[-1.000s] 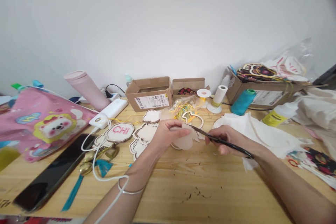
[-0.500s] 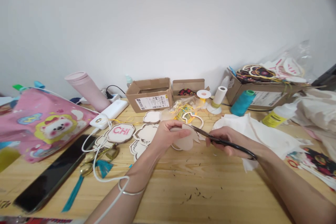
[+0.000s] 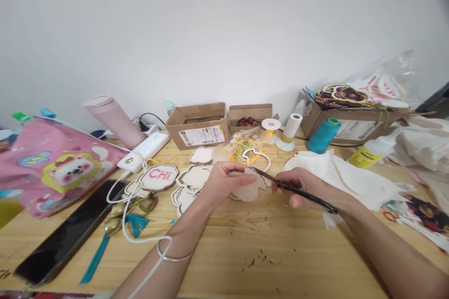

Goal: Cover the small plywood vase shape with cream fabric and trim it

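Observation:
My left hand [image 3: 228, 182] pinches a thin, pale scalloped piece [image 3: 248, 191] between thumb and fingers, over the middle of the table. Fingers of my right hand [image 3: 296, 186] are wrapped round a pair of black-handled scissors [image 3: 305, 194], whose blades point left and meet the upper edge of that piece. A white offcut hangs by the blades. Left of my left hand lie several cloud-shaped wooden pieces [image 3: 192, 177] and a round-edged one lettered CHI [image 3: 160, 177]. Just behind the blades are an outline frame [image 3: 267, 161] and tangled yellow cord [image 3: 243, 150].
Cardboard boxes [image 3: 198, 133] line the wall. A teal thread cone [image 3: 323, 135], a glue bottle [image 3: 372, 152] and white cloth [image 3: 336, 177] are right. A phone [image 3: 66, 233], pink bag [image 3: 63, 163] and tumbler [image 3: 114, 121] are left. A white cable [image 3: 140, 239] crosses my left forearm.
The scissors' tips have shifted slightly left along the piece's upper edge, with my right hand following. The whole view has shifted a little; my left hand keeps its hold.

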Demonstrator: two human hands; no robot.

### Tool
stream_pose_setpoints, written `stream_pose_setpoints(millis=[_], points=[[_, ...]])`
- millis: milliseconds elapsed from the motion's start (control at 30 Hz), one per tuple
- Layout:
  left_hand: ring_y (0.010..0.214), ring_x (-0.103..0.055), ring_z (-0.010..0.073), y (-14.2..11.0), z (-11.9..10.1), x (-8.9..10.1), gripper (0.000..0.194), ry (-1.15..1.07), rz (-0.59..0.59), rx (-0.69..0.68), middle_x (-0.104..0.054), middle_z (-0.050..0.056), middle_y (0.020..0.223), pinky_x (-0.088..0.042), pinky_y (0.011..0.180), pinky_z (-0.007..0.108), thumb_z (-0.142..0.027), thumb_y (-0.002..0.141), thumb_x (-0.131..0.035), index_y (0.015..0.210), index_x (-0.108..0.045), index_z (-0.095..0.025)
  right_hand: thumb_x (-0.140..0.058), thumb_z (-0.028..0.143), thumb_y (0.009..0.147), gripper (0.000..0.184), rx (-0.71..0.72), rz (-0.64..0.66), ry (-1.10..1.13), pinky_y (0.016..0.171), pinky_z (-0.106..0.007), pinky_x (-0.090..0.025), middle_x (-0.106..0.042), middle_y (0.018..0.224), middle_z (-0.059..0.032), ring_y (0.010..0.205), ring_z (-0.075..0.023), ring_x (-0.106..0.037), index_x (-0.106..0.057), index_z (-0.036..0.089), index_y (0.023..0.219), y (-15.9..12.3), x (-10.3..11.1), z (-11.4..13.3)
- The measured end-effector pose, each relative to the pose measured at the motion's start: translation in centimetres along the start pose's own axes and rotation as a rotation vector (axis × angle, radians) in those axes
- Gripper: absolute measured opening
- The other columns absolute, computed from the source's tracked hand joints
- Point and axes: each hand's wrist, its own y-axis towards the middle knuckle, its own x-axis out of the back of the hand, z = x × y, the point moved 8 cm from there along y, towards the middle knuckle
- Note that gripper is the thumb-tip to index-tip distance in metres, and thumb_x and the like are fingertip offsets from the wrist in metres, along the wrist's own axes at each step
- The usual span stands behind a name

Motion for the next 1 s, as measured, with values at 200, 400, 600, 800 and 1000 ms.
stream_pose_setpoints(millis=[200, 400, 600, 800, 1000], points=[[0.051, -0.058, 0.0124, -0.07, 0.08, -0.2, 0.025, 0.008, -0.009, 0.014, -0.068, 0.003, 0.063, -0.044, 0.049, 0.021, -0.027, 0.047, -0.077, 0.067, -0.069, -0.015, -0.051, 0.062, 0.066, 0.053, -0.004, -0.042, -0.06, 0.043, -0.02, -0.016, -0.029, 0.056, 0.006, 0.05, -0.0072, -0.023, -0.053, 0.013, 0.086, -0.03, -0.03, -0.46], [0.051, -0.058, 0.0128, -0.09, 0.15, -0.17, 0.027, 0.051, -0.027, 0.02, -0.068, 0.004, 0.062, -0.043, 0.049, 0.022, -0.03, 0.047, -0.077, 0.068, -0.069, -0.014, -0.054, 0.057, 0.067, 0.047, -0.005, -0.079, -0.132, 0.044, -0.02, -0.018, -0.03, 0.056, 0.006, 0.051, -0.0078, -0.025, -0.054, 0.014, 0.086, 0.0, 0.33, -0.25], [0.051, -0.057, 0.0119, -0.03, 0.18, -0.29, 0.026, 0.068, -0.003, 0.013, -0.068, 0.003, 0.063, -0.042, 0.049, 0.021, -0.03, 0.048, -0.076, 0.068, -0.07, -0.015, -0.056, 0.054, 0.067, 0.044, -0.029, -0.088, -0.126, 0.044, -0.02, -0.018, -0.031, 0.055, 0.0059, 0.051, -0.0076, -0.026, -0.055, 0.013, 0.084, 0.17, 0.36, -0.32], [0.051, -0.056, 0.012, 0.13, 0.64, -0.46, 0.026, 0.069, 0.016, 0.018, -0.067, 0.002, 0.061, -0.041, 0.048, 0.021, -0.031, 0.048, -0.076, 0.067, -0.069, -0.015, -0.051, 0.056, 0.07, 0.045, -0.031, -0.063, 0.01, 0.041, -0.019, -0.017, -0.03, 0.053, 0.0059, 0.048, -0.0061, -0.024, -0.054, 0.012, 0.079, 0.49, -0.23, -0.69], [0.051, -0.056, 0.0118, -0.06, 0.81, -0.8, 0.027, 0.05, 0.018, 0.053, -0.067, 0.002, 0.061, -0.041, 0.05, 0.021, -0.032, 0.048, -0.076, 0.067, -0.069, -0.014, -0.051, 0.057, 0.069, 0.047, 0.011, -0.067, 0.031, 0.041, -0.02, -0.015, -0.029, 0.053, 0.0061, 0.047, -0.0058, -0.022, -0.054, 0.012, 0.079, 0.5, -0.29, -0.84]])
